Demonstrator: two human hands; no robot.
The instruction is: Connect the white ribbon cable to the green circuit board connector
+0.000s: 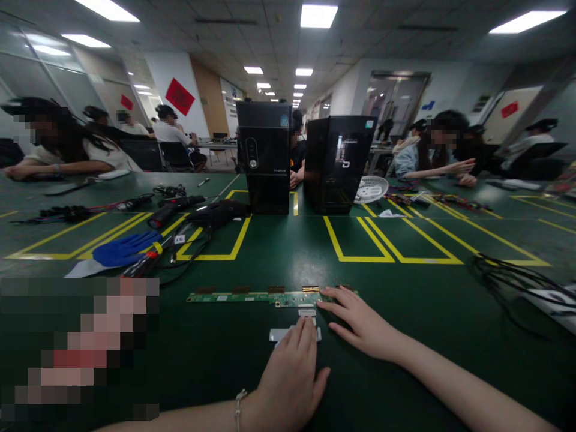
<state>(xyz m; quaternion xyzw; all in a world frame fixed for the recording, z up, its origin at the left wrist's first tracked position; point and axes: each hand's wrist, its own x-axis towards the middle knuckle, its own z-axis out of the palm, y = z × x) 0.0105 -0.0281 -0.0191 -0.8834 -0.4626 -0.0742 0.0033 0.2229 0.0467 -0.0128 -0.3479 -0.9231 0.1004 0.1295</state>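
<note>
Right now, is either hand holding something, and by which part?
Whether the left hand holds the pale strip partly under it cannot be told; the right hand, spread open at the board, shows no grip.

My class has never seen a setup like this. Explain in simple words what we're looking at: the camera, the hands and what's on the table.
There is no robot here: one picture, from a camera on a person's head, looking forward and down at two bare hands. The left hand, wearing a bracelet on its wrist, has its fingertips over a pale flat piece; whether it grips anything is hidden. The right hand is spread, its fingertips at the right part of a long green circuit board. Both work on a dark green table. Farther back stand two black computer cases, left and right. A blue glove lies to the left, black cables to the right. Other people sit beyond.
</note>
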